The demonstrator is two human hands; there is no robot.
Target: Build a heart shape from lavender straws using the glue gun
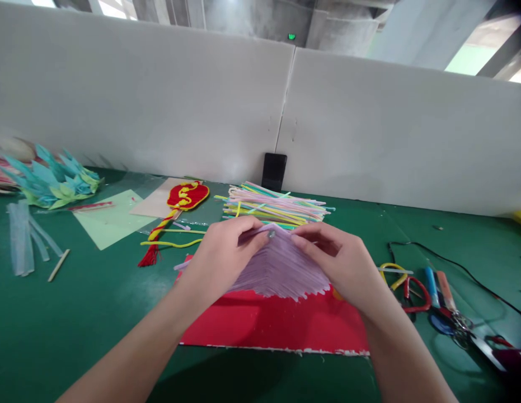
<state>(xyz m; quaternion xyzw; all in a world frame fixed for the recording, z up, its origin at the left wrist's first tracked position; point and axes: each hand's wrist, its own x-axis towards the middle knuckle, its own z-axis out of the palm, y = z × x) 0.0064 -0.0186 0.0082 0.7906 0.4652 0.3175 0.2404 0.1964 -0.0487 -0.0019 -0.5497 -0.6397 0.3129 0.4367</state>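
Note:
A lavender piece made of many pipe cleaners [271, 266], bent into a chevron pattern, is held up over a red board [277, 324]. My left hand [230, 246] pinches its upper left edge, thumb in front. Opposite it, my right hand [333, 252] is closed on the upper right edge with thumb and fingers. The peak of the piece shows between both hands, and its lower edge is jagged. Just behind lies a bundle of pastel pipe cleaners [277, 206]. Parts of the side edges are hidden by my hands.
Left on the green table [96, 313] are a red and yellow tasselled fan [188, 196], pale green paper [117, 218] and a turquoise folded-paper piece [54, 179]. Right are red-handled pliers [416, 296], scissors [484, 347] and a black cable [457, 268]. A phone [274, 170] leans against the white partition [159, 106].

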